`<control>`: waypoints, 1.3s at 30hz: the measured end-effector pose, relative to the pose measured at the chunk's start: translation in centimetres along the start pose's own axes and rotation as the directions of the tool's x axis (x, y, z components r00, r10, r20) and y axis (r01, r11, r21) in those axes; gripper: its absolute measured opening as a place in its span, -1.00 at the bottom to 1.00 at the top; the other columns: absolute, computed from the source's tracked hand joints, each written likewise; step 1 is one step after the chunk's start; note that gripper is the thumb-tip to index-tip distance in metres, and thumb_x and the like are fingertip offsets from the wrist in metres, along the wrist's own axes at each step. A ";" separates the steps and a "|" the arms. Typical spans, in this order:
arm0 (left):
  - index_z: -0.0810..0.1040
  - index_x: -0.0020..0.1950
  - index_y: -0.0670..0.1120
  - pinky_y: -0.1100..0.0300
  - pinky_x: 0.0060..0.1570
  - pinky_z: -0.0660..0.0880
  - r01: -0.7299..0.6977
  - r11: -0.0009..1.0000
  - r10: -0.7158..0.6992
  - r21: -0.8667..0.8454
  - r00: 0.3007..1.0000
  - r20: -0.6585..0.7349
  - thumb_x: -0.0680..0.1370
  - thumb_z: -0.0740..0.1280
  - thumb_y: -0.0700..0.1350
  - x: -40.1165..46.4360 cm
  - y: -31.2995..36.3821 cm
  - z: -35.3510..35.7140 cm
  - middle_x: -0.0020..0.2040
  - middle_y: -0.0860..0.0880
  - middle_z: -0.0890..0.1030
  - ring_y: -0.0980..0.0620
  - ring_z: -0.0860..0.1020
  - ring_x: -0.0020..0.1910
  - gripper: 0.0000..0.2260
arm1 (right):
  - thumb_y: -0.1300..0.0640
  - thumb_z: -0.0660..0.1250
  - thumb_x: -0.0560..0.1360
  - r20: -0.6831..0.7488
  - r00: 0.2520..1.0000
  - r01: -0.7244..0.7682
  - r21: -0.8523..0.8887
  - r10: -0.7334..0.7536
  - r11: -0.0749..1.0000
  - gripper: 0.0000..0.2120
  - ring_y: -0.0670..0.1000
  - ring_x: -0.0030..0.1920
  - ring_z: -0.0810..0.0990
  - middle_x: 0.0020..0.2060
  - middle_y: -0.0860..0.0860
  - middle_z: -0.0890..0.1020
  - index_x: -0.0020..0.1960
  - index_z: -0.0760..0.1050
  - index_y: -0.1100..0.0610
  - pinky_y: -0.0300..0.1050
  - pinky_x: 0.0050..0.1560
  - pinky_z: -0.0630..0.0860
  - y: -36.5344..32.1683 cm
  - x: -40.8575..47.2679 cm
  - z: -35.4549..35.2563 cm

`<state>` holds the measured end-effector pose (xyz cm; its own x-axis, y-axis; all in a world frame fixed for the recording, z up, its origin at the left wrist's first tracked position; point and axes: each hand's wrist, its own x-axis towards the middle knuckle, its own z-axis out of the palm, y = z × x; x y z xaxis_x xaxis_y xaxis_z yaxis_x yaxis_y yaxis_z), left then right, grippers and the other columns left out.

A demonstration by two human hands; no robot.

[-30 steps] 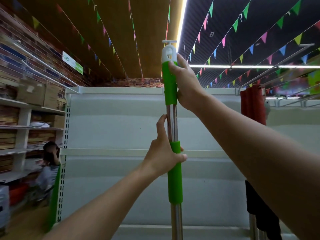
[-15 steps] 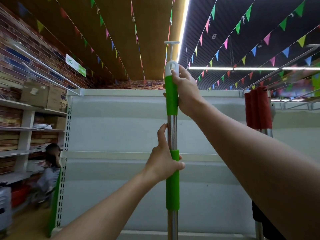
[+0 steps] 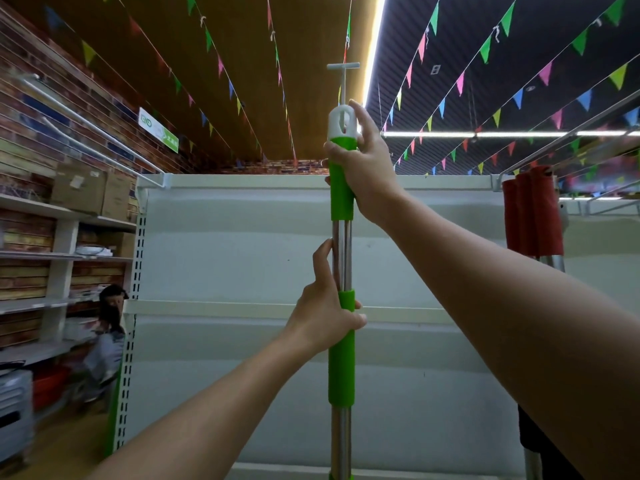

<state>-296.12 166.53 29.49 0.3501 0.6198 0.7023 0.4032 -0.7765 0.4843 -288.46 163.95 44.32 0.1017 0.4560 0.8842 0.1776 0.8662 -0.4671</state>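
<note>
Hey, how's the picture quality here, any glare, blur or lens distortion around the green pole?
Head view: the ceiling light strip blows out to white glare; the green pole, left hand and right hand are sharp and evenly lit; wide-angle distortion tilts the perforated shelf upright; the lower left corner is dim and soft.

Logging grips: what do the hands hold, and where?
One upright pole: right hand grips the upper green sleeve, left hand the top of the lower green sleeve.
</note>
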 end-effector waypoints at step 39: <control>-0.24 0.40 0.19 0.29 -0.26 0.55 0.082 0.994 -0.077 -0.072 0.994 0.075 0.40 0.47 -0.24 1.7 -2.5 1.9 -0.05 -0.07 0.57 0.03 0.59 -0.18 -0.04 | 0.24 0.29 0.54 0.003 0.998 -0.069 -0.086 0.069 0.994 -0.26 0.12 0.00 0.56 0.31 0.18 0.37 0.52 -0.04 -0.16 0.05 -0.09 0.62 6.2 -0.9 -0.8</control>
<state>-294.89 169.77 28.47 0.3805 0.6843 0.6221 0.3683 -0.7291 0.5768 -286.70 168.72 40.62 0.1110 0.5155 0.8497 0.2537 0.8119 -0.5257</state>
